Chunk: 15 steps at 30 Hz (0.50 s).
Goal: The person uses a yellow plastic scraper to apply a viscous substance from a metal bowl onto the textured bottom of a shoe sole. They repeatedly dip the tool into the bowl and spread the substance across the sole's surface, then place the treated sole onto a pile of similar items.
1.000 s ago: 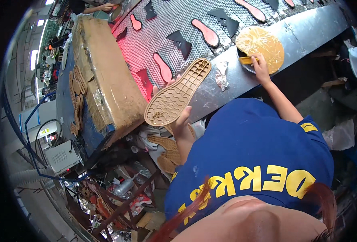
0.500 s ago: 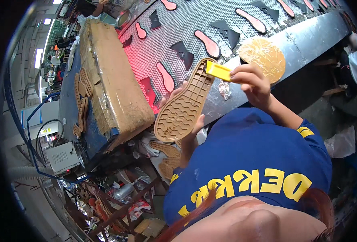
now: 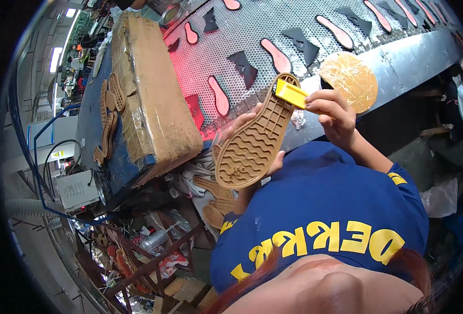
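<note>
Over the conveyor (image 3: 273, 31), hands press a yellow brush (image 3: 291, 93), probably, onto a tan sole (image 3: 252, 144).

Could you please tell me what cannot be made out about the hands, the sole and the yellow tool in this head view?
- Left hand: mostly hidden behind the sole; only fingertips show at its edges.
- The sole's far face: turned away from the camera.
- Yellow tool: its rear end is covered by the right hand; whether it touches the sole is unclear.
- Round tan dish: contents too blurred to tell.
</note>
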{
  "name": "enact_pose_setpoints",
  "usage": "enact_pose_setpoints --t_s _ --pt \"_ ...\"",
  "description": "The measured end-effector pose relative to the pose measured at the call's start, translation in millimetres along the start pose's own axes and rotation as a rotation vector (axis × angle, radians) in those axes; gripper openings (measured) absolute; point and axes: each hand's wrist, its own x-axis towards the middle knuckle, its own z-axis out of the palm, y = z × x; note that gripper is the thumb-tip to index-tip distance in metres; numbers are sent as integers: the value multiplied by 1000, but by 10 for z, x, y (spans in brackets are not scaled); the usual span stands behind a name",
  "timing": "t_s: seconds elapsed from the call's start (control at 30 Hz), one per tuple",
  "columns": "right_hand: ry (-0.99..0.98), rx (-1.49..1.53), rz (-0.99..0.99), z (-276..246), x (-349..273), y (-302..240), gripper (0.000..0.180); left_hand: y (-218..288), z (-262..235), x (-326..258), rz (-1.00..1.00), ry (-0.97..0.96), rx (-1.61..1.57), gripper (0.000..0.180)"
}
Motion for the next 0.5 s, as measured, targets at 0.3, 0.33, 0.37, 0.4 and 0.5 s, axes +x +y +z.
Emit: enact_pose_setpoints --t_s 0.3,0.33,0.37,0.4,0.5 --pt "-67 50 -70 79 -31 -155 38 -43 168 19 -11 192 -287 88" --pt "-72 54 -81 100 -37 -169 38 -66 244 38 5 272 -432 85" --pt "-76 57 -91 123 -44 -186 38 -72 253 -1 -17 210 -234 83" --pt "-72 57 -88 141 -52 -206 38 12 166 58 -34 145 -42 82" --pt "-80 53 -115 196 -49 -286 38 90 269 119 -110 264 -266 80"
